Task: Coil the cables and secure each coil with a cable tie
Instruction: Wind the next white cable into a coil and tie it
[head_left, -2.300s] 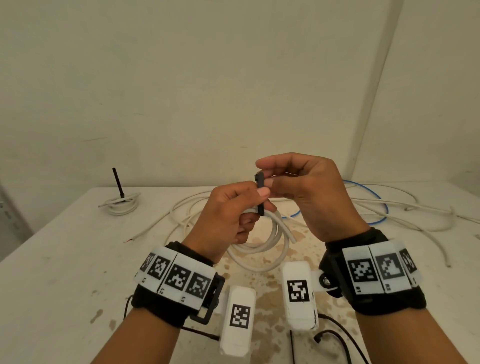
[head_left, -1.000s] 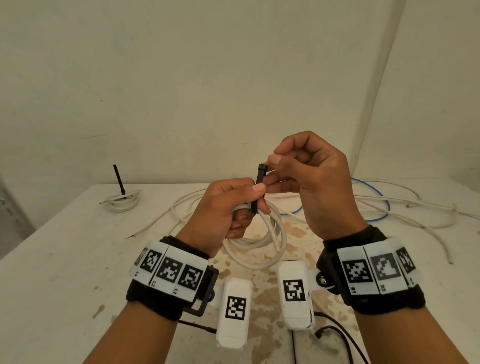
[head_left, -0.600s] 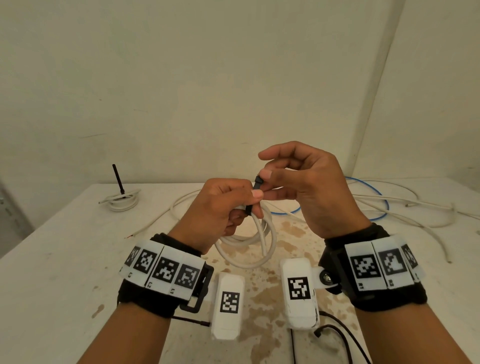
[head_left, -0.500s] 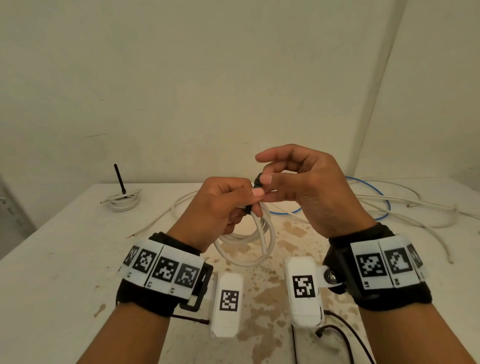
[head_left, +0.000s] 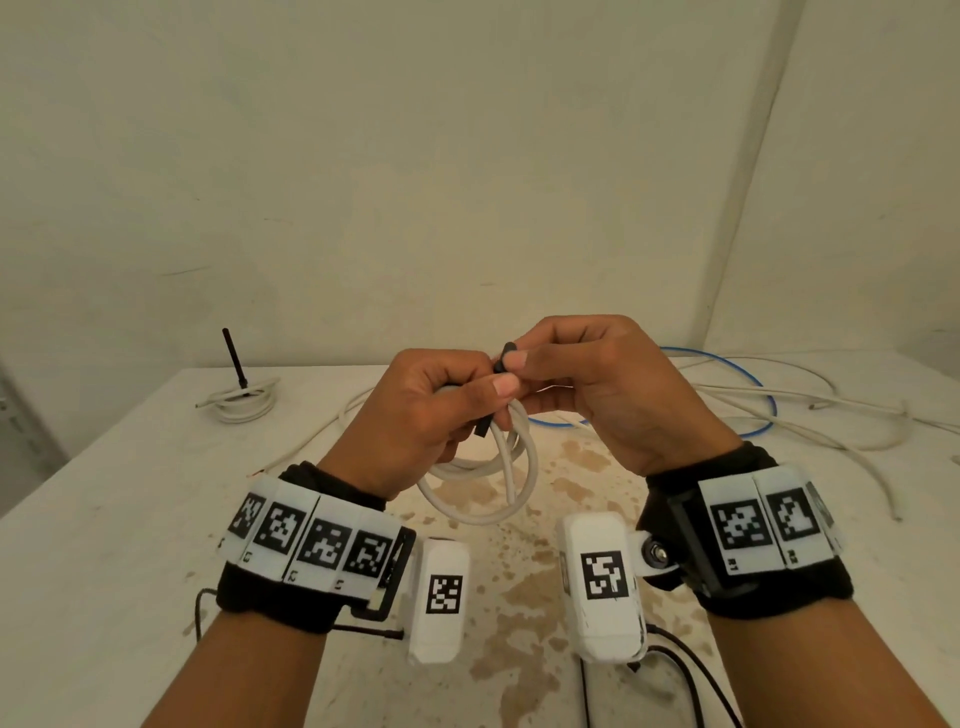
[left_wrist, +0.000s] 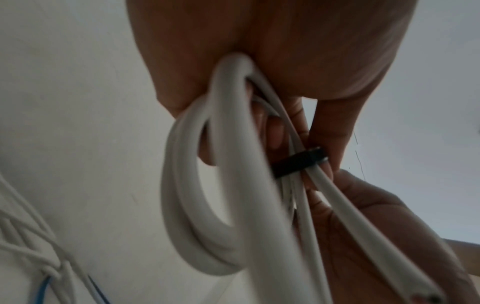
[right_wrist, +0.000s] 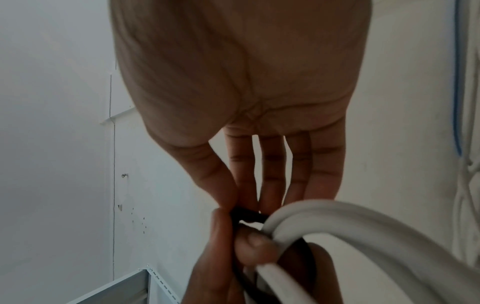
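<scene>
White cable coil (head_left: 483, 480) hangs from the left hand (head_left: 426, 415), whose fingers curl round its top, above the stained worktop (head_left: 104, 545). Around the gathered strands runs a black cable tie (left_wrist: 298, 159); the right hand (head_left: 597, 384) pinches its end between thumb and forefinger. Beyond the hands lie loose white cables (head_left: 831, 410), a blue cable (head_left: 748, 364), and left, a tied coil (head_left: 239, 405).

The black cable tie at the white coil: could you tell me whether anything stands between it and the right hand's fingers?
Nothing visible does. The right hand already pinches the black cable tie, which wraps the white coil that the left hand holds.
</scene>
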